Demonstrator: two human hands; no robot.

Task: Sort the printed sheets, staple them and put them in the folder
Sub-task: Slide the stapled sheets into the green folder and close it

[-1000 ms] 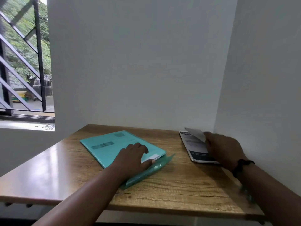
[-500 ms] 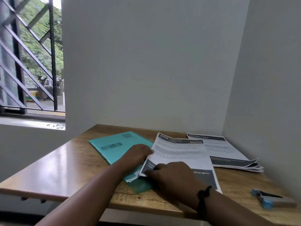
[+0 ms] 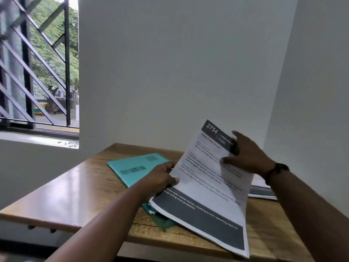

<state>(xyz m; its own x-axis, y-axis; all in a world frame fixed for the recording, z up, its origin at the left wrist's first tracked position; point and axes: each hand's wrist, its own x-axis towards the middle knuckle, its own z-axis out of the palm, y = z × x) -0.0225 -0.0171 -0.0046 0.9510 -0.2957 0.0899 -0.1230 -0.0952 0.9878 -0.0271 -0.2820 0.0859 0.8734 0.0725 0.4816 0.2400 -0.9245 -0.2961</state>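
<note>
Head view: the left hand (image 3: pixel 160 178) pinches the left edge of white printed sheets (image 3: pixel 207 184) tilted up over the wooden desk (image 3: pixel 75 195), above a teal plastic folder (image 3: pixel 136 167). The right hand (image 3: pixel 245 156), fingers spread straight, presses the sheets' upper right.

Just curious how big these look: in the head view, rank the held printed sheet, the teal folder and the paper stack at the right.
1. Printed sheet, though nearest the camera.
2. Teal folder, partly covered.
3. Paper stack, mostly hidden.
</note>
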